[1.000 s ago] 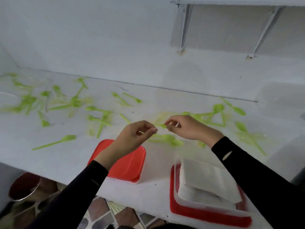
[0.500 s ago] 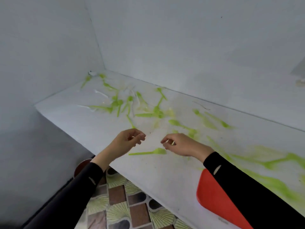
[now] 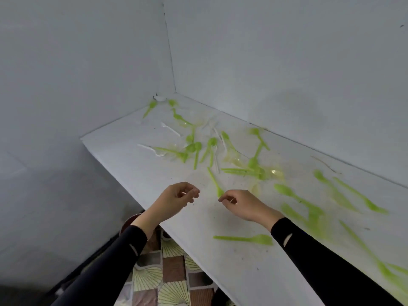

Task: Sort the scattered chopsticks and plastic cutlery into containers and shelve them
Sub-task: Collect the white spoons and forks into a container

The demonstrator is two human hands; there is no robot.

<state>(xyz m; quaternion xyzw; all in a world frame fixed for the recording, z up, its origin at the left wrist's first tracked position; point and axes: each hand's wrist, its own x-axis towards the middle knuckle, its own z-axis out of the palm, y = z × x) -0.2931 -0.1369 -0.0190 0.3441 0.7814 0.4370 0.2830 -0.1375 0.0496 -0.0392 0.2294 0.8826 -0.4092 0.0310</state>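
Green plastic cutlery [image 3: 196,151] lies scattered over the white shelf [image 3: 136,160], mixed with a few white forks [image 3: 154,151] toward the corner. My right hand [image 3: 242,204] hovers low over the shelf with curled fingers. Its thumb and forefinger pinch the near end of one green spoon [image 3: 213,181] that points away from me. My left hand [image 3: 175,198] is a short way to the left, fingers curled, and I see nothing in it. Another green spoon [image 3: 245,239] lies just in front of my right wrist. More green pieces [image 3: 309,206] look blurred at the right.
Grey walls meet in a corner [image 3: 174,91] behind the shelf. The shelf's front edge [image 3: 176,239] runs diagonally under my left wrist. Below it are a patterned tiled floor [image 3: 174,272] and a dark red round object [image 3: 128,224].
The view has swung left along the shelf, and the red containers have left the frame. Both hands moved left with their curled posture; the right fingertips now meet a green spoon's end.
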